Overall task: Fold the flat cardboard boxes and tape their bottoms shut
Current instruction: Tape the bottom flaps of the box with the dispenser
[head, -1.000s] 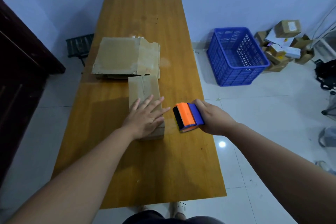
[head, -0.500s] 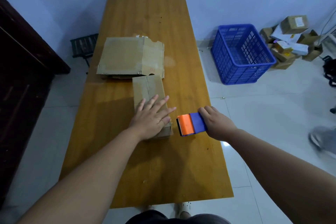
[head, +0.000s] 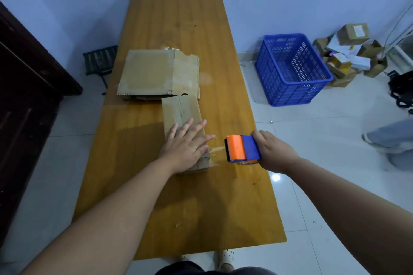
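Working at the wooden table, with the flat cardboard stack lying mid-table, just behind the folded box. Pinning that box at its near end with the left hand, fingers straight and spread. Likely light, hollow and stiff only along its edges, so press beside the seam, never hard mid-panel. Gripping the tape dispenser just beside the box with the right hand, fingers curled round it. Seems to trail a clear tape strip boxward.
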`<state>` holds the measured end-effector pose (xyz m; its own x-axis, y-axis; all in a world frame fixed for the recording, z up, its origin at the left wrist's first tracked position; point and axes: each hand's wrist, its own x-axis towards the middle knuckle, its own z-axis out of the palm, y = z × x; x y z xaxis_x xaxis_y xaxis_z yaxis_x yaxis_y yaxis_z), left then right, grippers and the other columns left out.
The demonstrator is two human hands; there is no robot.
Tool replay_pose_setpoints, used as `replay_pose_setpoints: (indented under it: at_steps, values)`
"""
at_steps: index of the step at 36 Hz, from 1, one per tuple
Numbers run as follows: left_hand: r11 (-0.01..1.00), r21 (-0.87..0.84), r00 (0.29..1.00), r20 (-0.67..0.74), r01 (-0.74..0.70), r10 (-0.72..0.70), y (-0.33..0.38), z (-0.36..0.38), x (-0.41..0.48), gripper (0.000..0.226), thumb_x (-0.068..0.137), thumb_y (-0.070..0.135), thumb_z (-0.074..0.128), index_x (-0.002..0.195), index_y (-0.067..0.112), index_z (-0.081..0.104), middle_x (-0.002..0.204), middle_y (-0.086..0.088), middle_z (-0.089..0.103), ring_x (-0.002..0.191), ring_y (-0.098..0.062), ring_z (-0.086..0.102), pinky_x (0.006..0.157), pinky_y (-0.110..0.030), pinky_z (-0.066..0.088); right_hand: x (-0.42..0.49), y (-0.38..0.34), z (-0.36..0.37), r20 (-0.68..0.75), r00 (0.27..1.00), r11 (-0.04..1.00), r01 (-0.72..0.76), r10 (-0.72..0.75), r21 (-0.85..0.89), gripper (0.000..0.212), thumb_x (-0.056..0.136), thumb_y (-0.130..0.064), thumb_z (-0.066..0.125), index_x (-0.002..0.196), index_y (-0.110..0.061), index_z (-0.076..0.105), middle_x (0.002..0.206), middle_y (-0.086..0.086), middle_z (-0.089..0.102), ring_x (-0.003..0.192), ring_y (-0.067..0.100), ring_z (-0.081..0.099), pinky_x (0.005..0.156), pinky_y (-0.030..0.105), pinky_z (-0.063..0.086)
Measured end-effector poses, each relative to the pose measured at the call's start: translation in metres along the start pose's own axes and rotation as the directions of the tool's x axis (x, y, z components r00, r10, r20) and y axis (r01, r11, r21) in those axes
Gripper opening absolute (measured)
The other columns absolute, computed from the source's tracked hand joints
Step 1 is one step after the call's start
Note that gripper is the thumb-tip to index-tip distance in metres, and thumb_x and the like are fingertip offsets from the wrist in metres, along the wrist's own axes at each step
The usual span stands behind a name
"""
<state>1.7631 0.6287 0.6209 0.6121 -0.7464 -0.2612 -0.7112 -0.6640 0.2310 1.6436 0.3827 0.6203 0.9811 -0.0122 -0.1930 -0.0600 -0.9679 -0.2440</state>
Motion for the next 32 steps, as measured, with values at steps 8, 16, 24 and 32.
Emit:
replay_pose_setpoints:
  at_steps: [8, 16, 24, 32]
  values:
    - [1.0, -0.001, 1.0, 0.002, 0.004, -0.004, 0.003, -0.003, -0.002, 0.044, 0.099, 0.052, 0.014, 0.142, 0.051, 0.023, 0.157, 0.016, -0.011, 0.143, -0.013, -0.019, 0.113, -0.046, -0.016, 0.009, -0.015, 0.001, 0.044, 0.999, 0.938, -0.01, 0.027, -0.346, 0.047, 0.09, -0.017, 0.052, 0.132, -0.019, 0.032, 0.116, 0.006, 0.046, 0.1, 0.02, 0.046, 0.078, 0.025, 0.035]
    - [0.997, -0.072, 1.0, -0.01, 0.025, -0.026, 0.004, -0.004, -0.001, 0.044, 0.096, 0.058, 0.015, 0.13, 0.049, 0.041, 0.157, 0.018, -0.005, 0.144, -0.011, -0.017, 0.114, -0.047, -0.012, 0.026, -0.042, -0.023, 0.065, 0.996, 0.771, 0.086, -0.057, -0.631, 0.048, 0.094, -0.025, 0.049, 0.135, -0.023, 0.025, 0.112, 0.012, 0.05, 0.101, 0.028, 0.051, 0.097, 0.039, 0.032]
    - [1.0, 0.001, 1.0, 0.003, 0.021, -0.021, 0.006, -0.003, -0.001, 0.049, 0.09, 0.068, 0.022, 0.132, 0.049, 0.037, 0.157, 0.015, -0.009, 0.144, -0.016, -0.018, 0.114, -0.053, -0.009, 0.035, -0.061, -0.059, 0.293, 0.954, 0.855, 0.098, 0.065, -0.509, 0.098, 0.058, -0.097, 0.031, 0.128, -0.029, 0.037, 0.105, 0.006, 0.053, 0.098, 0.026, 0.049, 0.1, 0.045, 0.026]
    - [0.999, 0.001, 0.999, 0.007, 0.032, -0.032, 0.006, -0.005, -0.001, 0.049, 0.09, 0.069, 0.022, 0.133, 0.05, 0.036, 0.158, 0.015, -0.009, 0.144, -0.017, -0.017, 0.114, -0.054, -0.009, 0.059, -0.062, -0.062, 0.499, 0.852, 0.973, -0.047, 0.158, -0.228, 0.069, 0.085, -0.078, 0.017, 0.127, -0.031, 0.045, 0.111, 0.005, 0.057, 0.102, 0.023, 0.051, 0.09, 0.041, 0.036]
